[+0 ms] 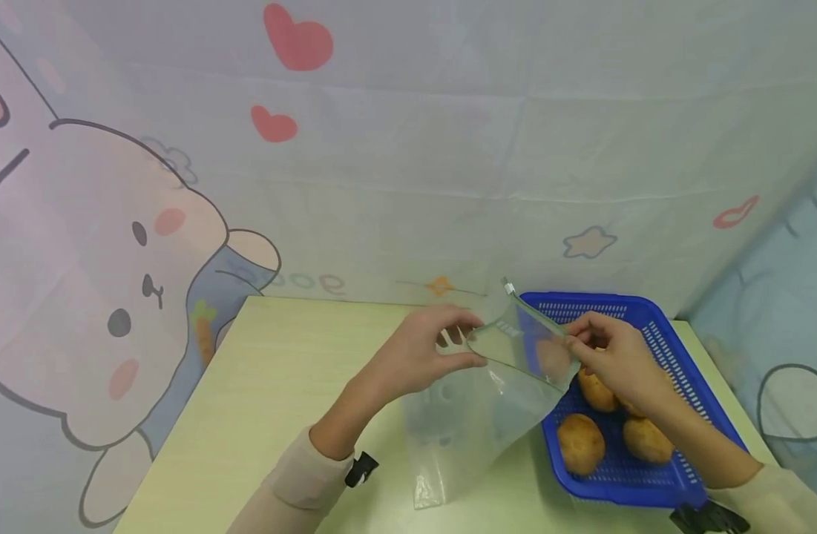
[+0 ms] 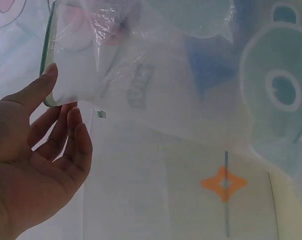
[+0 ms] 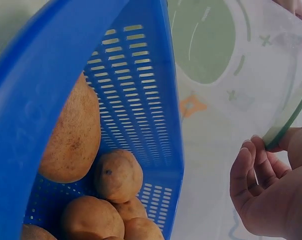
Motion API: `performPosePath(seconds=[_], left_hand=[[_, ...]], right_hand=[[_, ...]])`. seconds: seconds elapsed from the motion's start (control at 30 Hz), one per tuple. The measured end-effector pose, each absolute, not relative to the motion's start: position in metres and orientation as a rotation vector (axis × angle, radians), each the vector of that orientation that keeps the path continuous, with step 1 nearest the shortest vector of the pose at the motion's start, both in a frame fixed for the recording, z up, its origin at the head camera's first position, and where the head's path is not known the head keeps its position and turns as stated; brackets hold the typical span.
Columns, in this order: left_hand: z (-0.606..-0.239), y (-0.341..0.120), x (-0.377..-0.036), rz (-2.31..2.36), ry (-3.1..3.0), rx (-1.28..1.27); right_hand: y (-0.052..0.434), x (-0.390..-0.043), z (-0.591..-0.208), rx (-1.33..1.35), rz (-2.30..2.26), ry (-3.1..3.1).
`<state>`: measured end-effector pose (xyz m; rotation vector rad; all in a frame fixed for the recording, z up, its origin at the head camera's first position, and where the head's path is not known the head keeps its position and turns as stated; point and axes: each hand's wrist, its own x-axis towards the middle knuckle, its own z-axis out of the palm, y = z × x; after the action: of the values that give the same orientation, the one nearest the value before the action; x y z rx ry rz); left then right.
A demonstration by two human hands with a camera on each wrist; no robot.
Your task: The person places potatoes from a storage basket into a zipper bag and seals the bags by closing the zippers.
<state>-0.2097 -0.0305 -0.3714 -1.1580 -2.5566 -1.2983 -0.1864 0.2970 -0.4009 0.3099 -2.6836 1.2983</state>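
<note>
A clear zip bag (image 1: 475, 415) with a green-edged mouth hangs between my two hands, its mouth spread apart. My left hand (image 1: 424, 348) pinches the left side of the rim between thumb and fingers, and the green edge (image 2: 47, 55) shows under the thumb in the left wrist view. On the opposite side, my right hand (image 1: 615, 356) pinches the rim near the zip, above the basket. A white slider (image 1: 509, 288) sits at the bag's far corner. Several brown potatoes (image 3: 118, 175) lie in the blue basket (image 3: 173, 125) under the right hand and forearm.
The basket stands on the right of a pale yellow table (image 1: 294, 356), close to its back edge. A printed cloth (image 1: 408, 148) with hearts and a cartoon animal hangs behind the table. The lower part of the bag reaches down over the tabletop beside the basket.
</note>
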Motion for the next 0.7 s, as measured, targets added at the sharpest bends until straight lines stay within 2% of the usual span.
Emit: performPosePath(seconds=[0.43,0.7], left_hand=[[-0.366,-0.020,-0.229,-1.308,-2.646,-1.161],[-0.372,-0.008,-0.228,-1.320,-2.710,-1.198]], right_hand=[[0.293,-0.183,-0.425,0.380,1.123,-2.577],[0.326,-0.177,-0.431,0.516,1.274,-2.718]])
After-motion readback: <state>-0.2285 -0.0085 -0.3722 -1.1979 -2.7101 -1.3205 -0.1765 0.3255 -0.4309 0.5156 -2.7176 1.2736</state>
